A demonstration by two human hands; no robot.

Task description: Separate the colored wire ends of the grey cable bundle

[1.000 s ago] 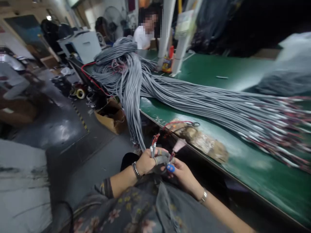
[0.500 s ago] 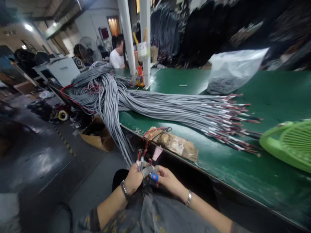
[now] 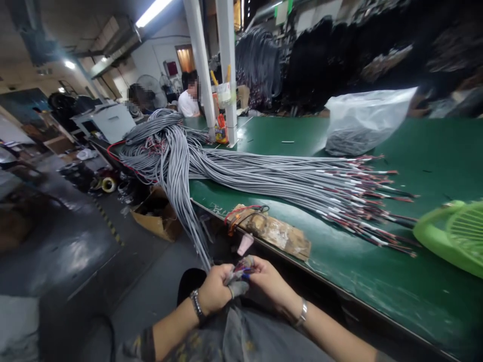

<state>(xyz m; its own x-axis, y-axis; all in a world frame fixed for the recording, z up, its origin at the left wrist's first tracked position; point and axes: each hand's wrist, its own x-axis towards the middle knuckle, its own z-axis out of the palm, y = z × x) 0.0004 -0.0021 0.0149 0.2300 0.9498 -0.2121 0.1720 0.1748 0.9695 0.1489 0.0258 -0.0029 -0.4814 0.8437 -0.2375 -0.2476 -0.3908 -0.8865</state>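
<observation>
Dim overall – ceiling tube (image 3: 154,12) glaring, floor (image 3: 81,256) and green tabletop (image 3: 362,281) shiny – edges stretched, soft

Your desk (image 3: 362,286) is shiny green, and the long cables (image 3: 241,173) on it are grey. They have white bits (image 3: 334,213) near the ends, then red and black wire tips (image 3: 381,193). The basket (image 3: 466,234) is bright lime green. The plastic bag (image 3: 366,118) is cloudy white, with grey showing through. The board (image 3: 281,232) is brown with pale, blotchy spots, and the tag (image 3: 245,244) is light pink. On the dark grey floor (image 3: 83,266) you have a yellow and black striped line (image 3: 109,223). Your left hand (image 3: 216,290) has grey finger wraps, your right hand (image 3: 269,284) has a bit of blue, and the thin wires (image 3: 249,270) there look dark red. Your bracelet (image 3: 303,311) is silver.
</observation>
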